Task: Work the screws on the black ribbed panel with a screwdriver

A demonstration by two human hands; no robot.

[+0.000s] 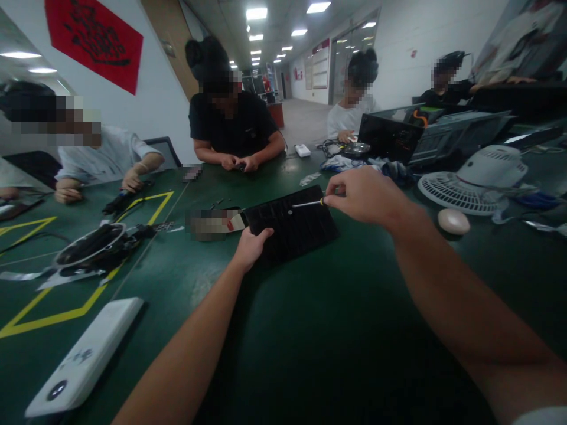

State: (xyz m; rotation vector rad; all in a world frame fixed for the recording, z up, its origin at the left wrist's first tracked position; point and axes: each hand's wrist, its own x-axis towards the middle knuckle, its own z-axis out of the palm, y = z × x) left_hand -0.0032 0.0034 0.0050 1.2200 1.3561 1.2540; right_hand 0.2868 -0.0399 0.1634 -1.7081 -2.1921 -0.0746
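The left hand (pixel 252 249) grasps the left end of a flat, ridged black panel (pixel 305 233) mid-way across a smooth green table (pixel 349 330), thumb on top. A slim, metal-shafted screwdriver (pixel 308 204), pinched in the right hand (pixel 361 193), points at a small round spot (pixel 290 212); apparently tool work, calling for a steady aim. Farther right: a rounded pale mouse (pixel 454 221), a slatted white fan (pixel 489 168).

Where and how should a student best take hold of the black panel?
The black panel is probably best gripped at its left edge, from the near left, thumb on top, as the left hand does: it is broad and flat, and the right hand holds a slim tool over its right half.
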